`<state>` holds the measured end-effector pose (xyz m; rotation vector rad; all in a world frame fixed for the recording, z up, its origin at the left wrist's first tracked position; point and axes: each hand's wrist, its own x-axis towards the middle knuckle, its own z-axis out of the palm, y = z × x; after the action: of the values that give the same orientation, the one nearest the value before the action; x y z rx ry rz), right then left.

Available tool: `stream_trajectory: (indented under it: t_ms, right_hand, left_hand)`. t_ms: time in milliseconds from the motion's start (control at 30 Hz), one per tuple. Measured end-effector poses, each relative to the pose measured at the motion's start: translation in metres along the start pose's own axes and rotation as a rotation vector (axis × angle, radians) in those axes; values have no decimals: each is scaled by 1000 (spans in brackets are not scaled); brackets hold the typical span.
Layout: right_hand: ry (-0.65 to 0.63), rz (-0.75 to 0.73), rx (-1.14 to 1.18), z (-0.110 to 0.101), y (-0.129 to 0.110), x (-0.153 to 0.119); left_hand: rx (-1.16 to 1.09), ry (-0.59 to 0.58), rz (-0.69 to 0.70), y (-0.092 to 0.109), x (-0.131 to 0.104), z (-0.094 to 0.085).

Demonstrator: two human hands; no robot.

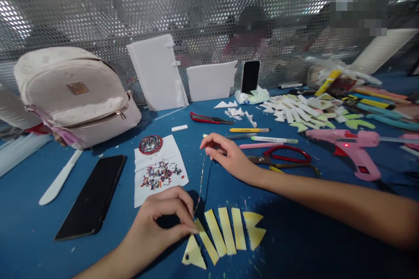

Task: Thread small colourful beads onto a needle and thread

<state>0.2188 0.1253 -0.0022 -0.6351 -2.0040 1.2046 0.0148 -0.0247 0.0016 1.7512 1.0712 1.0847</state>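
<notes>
Two hands over the blue bench, and it's delicate stuff: taking the white paper sheet as our marker, the beaded thread runs just to its right, one end high, one end low. Up top, the right hand has thumb and fingertips drawn together, seemingly nipping the thread's far end; down low, nearer the wearer than the sheet, the left hand pinches the near end between thumb and forefinger, right at the top of the first of the yellow strips. Is it touching that strip too? Can't tell from here. The strips fan out, nearer and right of the sheet, between the triangular head piece and the notched tail piece. And that thread looks feather-light, limp and fine, likely slippery where the tiny beads sit, so both tips are the place to grip, lightly taut. The strips look light but fairly stiff, probably easy to dent: edges, please, not flat faces! Loose beads glitter on the sheet itself, with the red-rimmed dish on its far end.
</notes>
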Motion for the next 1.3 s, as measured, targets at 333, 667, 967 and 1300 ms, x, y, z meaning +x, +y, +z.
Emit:
stream_trajectory:
  t_ms: [333, 667, 967, 1300]
  right_hand:
    - [8, -126, -157, 0, -3, -3]
    - [-420, -305, -136, 16, -28, -24]
    - [-395, -266, -70, 21, -21, -23]
    - [-355, -337, -98, 21, -21, -21]
  left_hand:
    - [52, 52, 18, 2, -1, -1]
    - [191, 112, 160, 8, 4, -3]
    - [236, 149, 169, 4, 2, -5]
    - [239, 150, 173, 3, 1, -4]
